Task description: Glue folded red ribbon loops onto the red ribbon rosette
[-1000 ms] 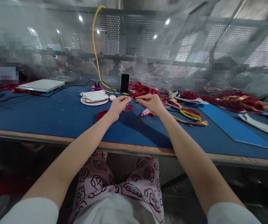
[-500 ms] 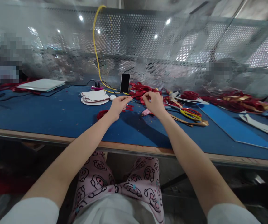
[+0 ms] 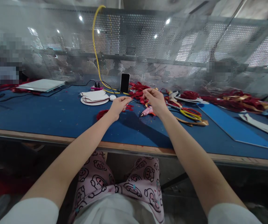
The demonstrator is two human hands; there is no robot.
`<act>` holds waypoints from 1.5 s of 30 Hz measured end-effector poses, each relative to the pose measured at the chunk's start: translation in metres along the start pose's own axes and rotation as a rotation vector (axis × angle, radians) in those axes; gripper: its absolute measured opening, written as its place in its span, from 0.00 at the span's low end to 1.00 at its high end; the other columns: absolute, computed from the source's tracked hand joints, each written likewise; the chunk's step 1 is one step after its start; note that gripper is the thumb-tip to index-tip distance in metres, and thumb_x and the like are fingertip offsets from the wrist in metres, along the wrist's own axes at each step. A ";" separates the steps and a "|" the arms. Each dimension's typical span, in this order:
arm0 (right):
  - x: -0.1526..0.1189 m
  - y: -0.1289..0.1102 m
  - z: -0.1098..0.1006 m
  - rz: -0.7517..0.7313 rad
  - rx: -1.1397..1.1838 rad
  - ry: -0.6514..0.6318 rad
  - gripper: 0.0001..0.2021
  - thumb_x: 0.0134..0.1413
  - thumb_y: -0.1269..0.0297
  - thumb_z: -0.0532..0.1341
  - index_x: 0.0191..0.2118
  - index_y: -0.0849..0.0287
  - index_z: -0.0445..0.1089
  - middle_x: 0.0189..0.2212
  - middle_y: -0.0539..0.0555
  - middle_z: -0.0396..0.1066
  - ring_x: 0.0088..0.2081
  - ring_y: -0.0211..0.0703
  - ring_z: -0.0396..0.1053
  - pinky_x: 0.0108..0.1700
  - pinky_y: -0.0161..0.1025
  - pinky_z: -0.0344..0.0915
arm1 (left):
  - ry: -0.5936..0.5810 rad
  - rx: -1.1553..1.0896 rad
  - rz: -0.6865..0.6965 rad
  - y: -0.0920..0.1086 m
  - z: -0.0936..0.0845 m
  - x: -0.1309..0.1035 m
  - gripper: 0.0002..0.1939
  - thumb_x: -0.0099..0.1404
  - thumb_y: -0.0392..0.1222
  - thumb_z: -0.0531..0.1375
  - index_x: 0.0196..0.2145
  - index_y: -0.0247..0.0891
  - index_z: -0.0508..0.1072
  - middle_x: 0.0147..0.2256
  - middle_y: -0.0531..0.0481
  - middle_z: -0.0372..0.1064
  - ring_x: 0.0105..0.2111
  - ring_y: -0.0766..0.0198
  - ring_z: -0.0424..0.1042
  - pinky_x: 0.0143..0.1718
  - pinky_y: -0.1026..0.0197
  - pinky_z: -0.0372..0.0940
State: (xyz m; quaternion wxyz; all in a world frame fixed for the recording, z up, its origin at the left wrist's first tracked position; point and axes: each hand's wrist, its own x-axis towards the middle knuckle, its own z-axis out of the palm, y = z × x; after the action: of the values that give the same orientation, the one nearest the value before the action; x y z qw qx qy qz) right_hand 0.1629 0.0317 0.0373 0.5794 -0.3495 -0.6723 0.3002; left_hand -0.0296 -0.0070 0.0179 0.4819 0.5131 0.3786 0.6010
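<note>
My left hand (image 3: pixel 120 106) is held over the blue table, thumb and forefinger pinched at a bit of red ribbon (image 3: pixel 129 107) that shows beside and below the fingers. Level with it, my right hand (image 3: pixel 155 100) also pinches; what sits between those fingertips blends into the red behind. A heap of red ribbon (image 3: pixel 138 88) lies just beyond both hands. Below my right hand rests a pink glue gun (image 3: pixel 148 111), its nozzle pointing left. A red ribbon roll (image 3: pixel 102 114) is partly hidden by my left forearm.
A phone (image 3: pixel 125 82) stands upright at the back. White cut pieces (image 3: pixel 94 97) lie left. Scissors (image 3: pixel 191 114) with red and yellow handles, gold ribbon (image 3: pixel 194 122) and a blue board (image 3: pixel 236 127) are on the right. A mesh screen (image 3: pixel 148 46) rises behind the table (image 3: pixel 61 118).
My right hand has risen slightly and shifted, with its fingers still pinched, so more of the glue gun shows. The left hand stays nearly in place.
</note>
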 end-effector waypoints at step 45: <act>0.006 0.003 -0.014 0.046 -0.263 0.023 0.14 0.50 0.52 0.71 0.32 0.60 0.81 0.26 0.54 0.78 0.25 0.38 0.70 0.27 0.35 0.66 | -0.062 -0.108 0.024 0.002 -0.003 0.000 0.04 0.63 0.34 0.63 0.30 0.34 0.74 0.22 0.58 0.58 0.18 0.76 0.52 0.20 0.70 0.47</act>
State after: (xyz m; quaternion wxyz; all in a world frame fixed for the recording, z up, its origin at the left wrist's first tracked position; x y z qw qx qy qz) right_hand 0.1763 0.0378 0.0403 0.5292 -0.4413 -0.6910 0.2187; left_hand -0.0333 -0.0075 0.0190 0.5132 0.5093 0.3244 0.6100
